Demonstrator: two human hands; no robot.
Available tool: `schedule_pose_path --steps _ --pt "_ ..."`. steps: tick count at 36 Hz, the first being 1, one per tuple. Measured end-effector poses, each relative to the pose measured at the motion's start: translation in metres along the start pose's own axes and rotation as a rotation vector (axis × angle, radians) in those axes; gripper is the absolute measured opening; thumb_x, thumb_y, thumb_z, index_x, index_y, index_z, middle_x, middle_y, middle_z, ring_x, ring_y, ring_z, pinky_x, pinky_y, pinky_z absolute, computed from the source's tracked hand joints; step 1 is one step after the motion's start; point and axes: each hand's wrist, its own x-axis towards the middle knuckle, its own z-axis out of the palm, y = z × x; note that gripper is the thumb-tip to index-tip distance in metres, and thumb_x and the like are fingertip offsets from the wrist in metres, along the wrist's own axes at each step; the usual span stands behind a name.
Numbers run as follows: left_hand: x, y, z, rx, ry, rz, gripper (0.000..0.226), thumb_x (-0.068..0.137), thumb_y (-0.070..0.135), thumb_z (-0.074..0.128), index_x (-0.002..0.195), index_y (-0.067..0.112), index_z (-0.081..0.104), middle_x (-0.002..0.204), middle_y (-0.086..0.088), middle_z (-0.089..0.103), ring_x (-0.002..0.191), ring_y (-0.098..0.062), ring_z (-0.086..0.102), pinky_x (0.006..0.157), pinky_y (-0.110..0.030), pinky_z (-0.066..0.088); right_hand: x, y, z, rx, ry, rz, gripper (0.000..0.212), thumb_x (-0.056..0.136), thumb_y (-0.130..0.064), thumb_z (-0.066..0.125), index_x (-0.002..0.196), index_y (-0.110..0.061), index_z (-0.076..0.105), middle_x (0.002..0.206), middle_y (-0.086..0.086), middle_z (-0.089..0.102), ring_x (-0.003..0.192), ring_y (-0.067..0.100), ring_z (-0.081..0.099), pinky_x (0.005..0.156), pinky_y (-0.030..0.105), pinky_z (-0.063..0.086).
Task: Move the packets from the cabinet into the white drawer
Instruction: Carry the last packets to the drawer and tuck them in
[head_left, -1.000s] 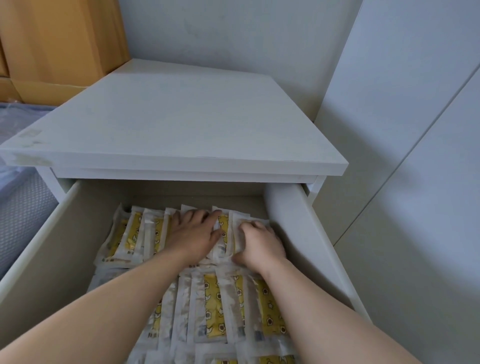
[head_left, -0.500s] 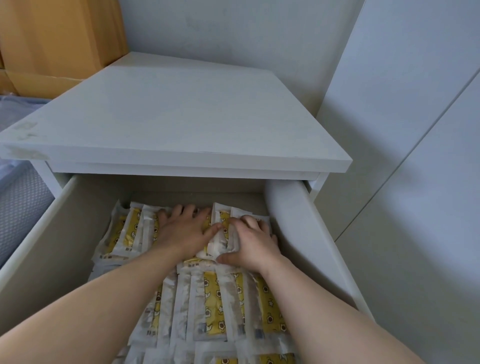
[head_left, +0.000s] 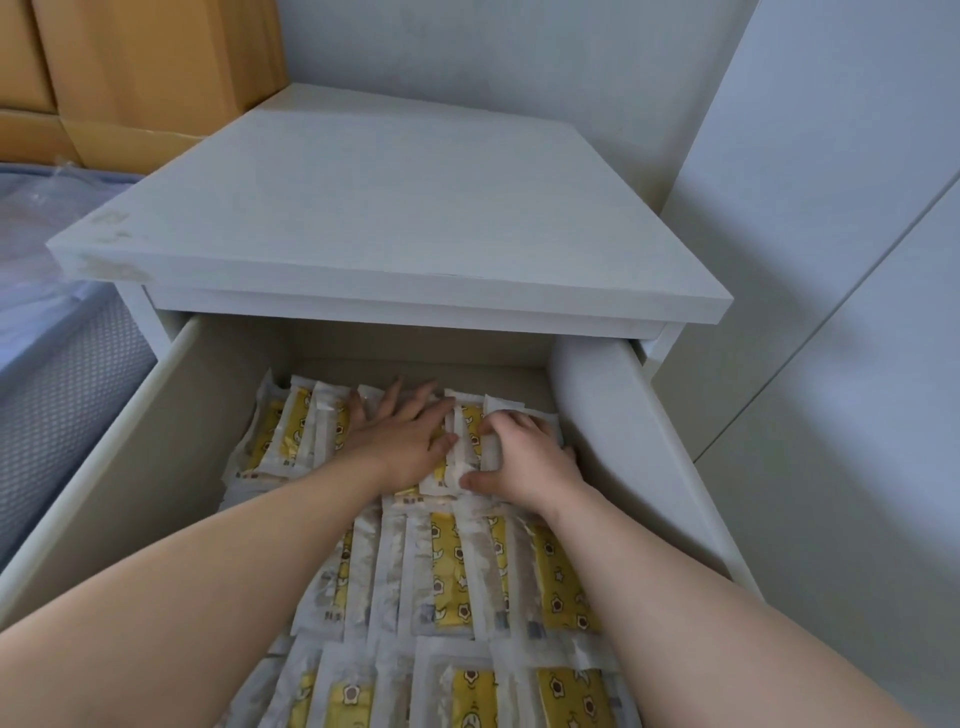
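The white drawer (head_left: 618, 447) stands pulled out, filled with rows of clear packets with yellow printed inserts (head_left: 452, 571). Both my hands rest on the back row of packets (head_left: 291, 431). My left hand (head_left: 405, 441) lies flat on them with fingers spread, touching the thumb side of my right hand. My right hand (head_left: 524, 462) is at the back right corner, fingers curled over the top of a few upright packets and thumb at their near edge. My hands and forearms hide the packets beneath them.
The white cabinet top (head_left: 389, 218) overhangs the back of the drawer. Tall white doors (head_left: 831, 312) stand close on the right. Cardboard boxes (head_left: 145, 67) are at the back left, with a plastic-wrapped mattress (head_left: 41, 234) below them.
My hands have drawn closer together on the back row, and my right fingers have curled over the packets. The view has shifted slightly.
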Motion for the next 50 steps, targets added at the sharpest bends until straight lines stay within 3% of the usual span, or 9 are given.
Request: schedule_pose_path --steps 8,12,24,38,46,50 --pt "-0.009 -0.004 -0.004 -0.01 0.012 0.013 0.059 0.096 0.057 0.019 0.149 0.038 0.001 0.159 0.009 -0.004 0.146 -0.022 -0.008 0.113 -0.056 -0.005 -0.002 -0.004 0.004 0.009 0.057 -0.006 0.066 0.082 -0.058 0.056 0.136 -0.025 0.038 0.153 -0.005 0.021 0.142 0.028 0.015 0.11 0.052 0.014" --pt "-0.023 -0.008 -0.011 -0.041 0.032 -0.014 0.056 0.098 0.049 0.024 0.15 0.034 0.009 0.159 0.006 0.005 0.146 -0.022 -0.001 0.114 -0.054 0.0 -0.011 -0.011 -0.001 0.074 0.097 0.008 0.057 0.089 -0.051 0.05 0.138 -0.026 0.038 0.155 -0.005 0.019 0.144 0.025 0.01 0.114 0.049 0.006" --pt "-0.104 0.013 -0.068 -0.203 -0.086 -0.119 0.05 0.1 0.031 0.034 0.148 0.024 0.021 0.154 0.0 0.024 0.142 -0.025 0.017 0.111 -0.048 0.027 -0.079 -0.05 -0.052 0.192 -0.054 0.162 0.048 0.092 -0.039 0.05 0.137 -0.022 0.04 0.146 0.001 0.035 0.136 0.024 0.03 0.111 0.047 0.026" --pt "-0.233 0.052 -0.145 -0.358 -0.254 -0.23 0.044 0.101 0.029 0.036 0.144 0.027 0.031 0.15 0.007 0.03 0.139 -0.017 0.024 0.112 -0.037 0.026 -0.188 -0.107 -0.128 0.221 -0.354 0.237 0.046 0.095 -0.035 0.048 0.137 -0.02 0.038 0.144 -0.001 0.037 0.13 0.021 0.036 0.105 0.036 0.033" --pt "-0.295 0.055 -0.141 -0.332 -0.434 -0.202 0.045 0.099 0.039 0.037 0.142 0.027 0.034 0.149 0.005 0.033 0.136 -0.018 0.032 0.108 -0.036 0.03 -0.24 -0.121 -0.124 0.155 -0.578 0.212 0.046 0.094 -0.039 0.049 0.135 -0.02 0.042 0.135 0.0 0.05 0.118 0.022 0.05 0.097 0.04 0.043" --pt "-0.317 0.053 -0.128 -0.309 -0.547 -0.15 0.05 0.096 0.042 0.043 0.143 0.028 0.034 0.148 0.008 0.035 0.136 -0.014 0.032 0.11 -0.032 0.027 -0.258 -0.118 -0.113 0.078 -0.668 0.143 0.045 0.09 -0.037 0.054 0.133 -0.024 0.047 0.134 -0.004 0.053 0.123 0.021 0.047 0.103 0.038 0.037"
